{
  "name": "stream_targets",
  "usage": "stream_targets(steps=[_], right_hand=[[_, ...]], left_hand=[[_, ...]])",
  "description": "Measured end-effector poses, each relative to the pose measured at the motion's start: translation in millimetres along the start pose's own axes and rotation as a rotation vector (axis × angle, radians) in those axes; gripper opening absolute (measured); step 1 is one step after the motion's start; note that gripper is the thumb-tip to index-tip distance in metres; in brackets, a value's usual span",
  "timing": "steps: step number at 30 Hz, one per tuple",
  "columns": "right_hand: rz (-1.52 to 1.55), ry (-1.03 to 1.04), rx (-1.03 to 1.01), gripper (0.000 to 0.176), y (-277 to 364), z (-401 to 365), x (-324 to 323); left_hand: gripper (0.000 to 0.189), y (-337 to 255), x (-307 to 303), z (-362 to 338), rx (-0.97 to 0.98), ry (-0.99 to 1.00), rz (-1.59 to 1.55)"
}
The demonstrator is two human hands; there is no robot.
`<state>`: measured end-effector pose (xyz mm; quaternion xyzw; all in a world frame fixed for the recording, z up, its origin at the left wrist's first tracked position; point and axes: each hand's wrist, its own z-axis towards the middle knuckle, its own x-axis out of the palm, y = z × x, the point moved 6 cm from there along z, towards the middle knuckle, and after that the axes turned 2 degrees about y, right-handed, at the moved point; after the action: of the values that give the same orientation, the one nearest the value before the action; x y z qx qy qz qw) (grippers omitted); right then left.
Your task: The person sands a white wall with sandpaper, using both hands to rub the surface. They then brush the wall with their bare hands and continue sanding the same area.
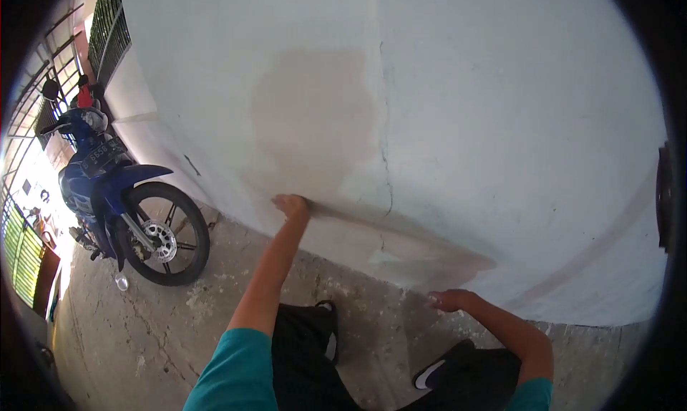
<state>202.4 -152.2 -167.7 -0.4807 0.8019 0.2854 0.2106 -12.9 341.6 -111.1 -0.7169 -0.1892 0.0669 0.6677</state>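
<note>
My left hand [292, 206] is up against the lower part of the white wall [501, 110], fingers stretched out to the left with nothing visible in them. Lower down and to the right, my right hand [451, 300] hangs in front of the foot of the wall. Its fingers are loosely extended, and no object shows in them. A thin vertical crack [386, 160] runs down the wall to the right of my left hand. Shadows of my head and arm fall across the wall's surface.
A blue motorbike [107, 178] is parked at the left, its front wheel [166, 232] close to the wall. Worn concrete floor [236, 268] lies under my sandalled feet. A clear cup-like item [122, 282] stands by the motorbike. Something dark [664, 196] is fixed at the right edge.
</note>
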Motion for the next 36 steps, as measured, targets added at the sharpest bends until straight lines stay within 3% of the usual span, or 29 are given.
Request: stream_targets(steps=[1,4,6,7,9,15,16,18,20,23,30,32,34,36], right_hand=[[0.003,0.001,0.008,0.067,-7.2,0.4,0.8],[-0.019,0.052,0.005,0.067,-21.2,14.9,13.2],[-0.044,0.058,0.01,0.065,-14.1,17.7,11.1],[-0.029,0.059,0.005,0.064,-9.7,16.1,9.2],[-0.02,0.061,-0.001,0.064,-5.0,18.9,6.5],[-0.039,-0.081,-0.124,0.057,0.4,12.2,-2.5],[-0.034,-0.025,-0.088,0.058,0.5,5.6,-3.7],[-0.022,0.031,-0.06,0.058,-5.7,7.1,6.4],[-0.073,0.059,-0.02,0.057,-31.3,24.0,22.4],[-0.114,0.128,-0.048,0.055,-40.7,33.8,30.5],[-0.094,0.024,-0.024,0.052,-16.5,0.6,4.6],[-0.093,0.038,-0.098,0.055,-15.9,1.5,6.9],[-0.072,0.039,-0.067,0.055,-23.6,6.9,13.6],[-0.057,0.05,-0.037,0.056,-35.7,16.8,26.8]], left_hand=[[0.063,4.7,3.5,-19.1,-0.13,-0.015,0.0],[0.06,-70.9,-5.2,-111.1,-0.175,0.105,0.073],[0.059,-106.6,1.4,-135.1,0.241,0.119,0.007],[0.059,-113.4,2.2,-146.1,0.244,0.115,0.012],[0.058,-151.6,5.6,-174.0,0.529,0.169,0.077],[0.058,-195.4,13.9,-110.2,0.703,0.099,-0.066],[0.058,-193.1,10.3,-97.1,0.704,0.104,-0.065],[0.058,-170.6,2.0,-61.9,0.447,0.117,-0.095],[0.058,-101.3,0.3,-13.9,0.36,0.171,0.013],[0.068,-15.8,-25.9,-32.8,0.135,0.31,0.447],[0.07,-3.8,2.4,-99.3,-0.248,0.168,0.013],[0.064,-134.9,0.2,-154.9,0.114,0.302,-0.285],[0.065,-191.0,8.9,-148.9,0.338,0.428,-0.425],[0.066,-202.9,16.8,-121.9,0.322,0.416,-0.398]])
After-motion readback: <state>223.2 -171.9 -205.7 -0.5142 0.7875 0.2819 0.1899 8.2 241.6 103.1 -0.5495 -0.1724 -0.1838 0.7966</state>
